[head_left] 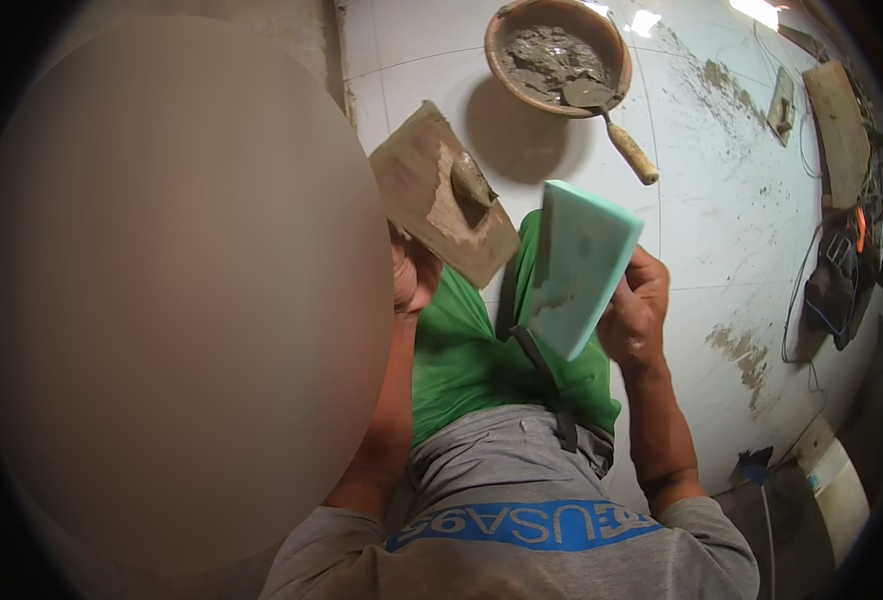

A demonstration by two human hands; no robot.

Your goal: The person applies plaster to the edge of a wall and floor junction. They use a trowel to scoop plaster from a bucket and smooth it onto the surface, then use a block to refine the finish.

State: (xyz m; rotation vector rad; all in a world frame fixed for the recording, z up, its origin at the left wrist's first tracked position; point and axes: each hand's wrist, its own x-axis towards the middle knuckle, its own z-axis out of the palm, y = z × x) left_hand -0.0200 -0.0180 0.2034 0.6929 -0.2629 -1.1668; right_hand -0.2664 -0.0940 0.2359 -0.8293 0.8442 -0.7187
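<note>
My left hand [417, 272], partly cut off by a large blurred oval, grips the lower left edge of a flat mortar board [416, 165]. A lump of wet grey mortar [472, 182] sits on the board. My right hand [637, 308] is closed behind a mint-green plastering float [586, 260], whose handle is hidden. Grey smears mark the float's left and lower face. The float is tilted up over my green shorts, to the right of the board and apart from it.
Beyond the board, a round tub [497, 75] of mortar stands on the white tiled floor [701, 230], with a wooden-handled trowel [629, 150] resting over its rim. At right lie another float [781, 105], a wooden plank [837, 135], cables and a dark bag [836, 280]. Dried mortar spots the tiles.
</note>
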